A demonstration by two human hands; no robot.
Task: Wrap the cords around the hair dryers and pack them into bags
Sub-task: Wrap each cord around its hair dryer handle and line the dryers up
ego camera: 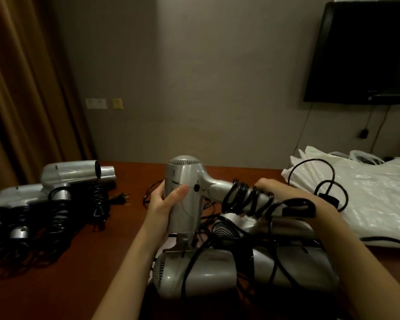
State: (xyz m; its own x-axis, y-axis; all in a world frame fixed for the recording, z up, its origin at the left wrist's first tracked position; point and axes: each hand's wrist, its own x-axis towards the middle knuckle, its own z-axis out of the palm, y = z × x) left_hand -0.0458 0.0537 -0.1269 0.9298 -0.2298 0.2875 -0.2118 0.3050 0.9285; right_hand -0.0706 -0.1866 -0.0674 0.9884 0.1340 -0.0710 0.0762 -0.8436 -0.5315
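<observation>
We hold silver hair dryer above table: left hand grips barrel, right hand clamps handle end over wound black cord.

Keep turns tight, tuck plug.

Below dryer: unwrapped dryers, tangled. Left: wrapped dryers. Right: plastic bags.

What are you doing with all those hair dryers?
A person is tidying them up. The left hand grips the body of a silver hair dryer, and the right hand winds its black cord around the handle. More unwrapped dryers lie in a tangle underneath. Wrapped ones sit to the left on the table. White plastic bags wait on the right, so none of these is packed yet.
</observation>
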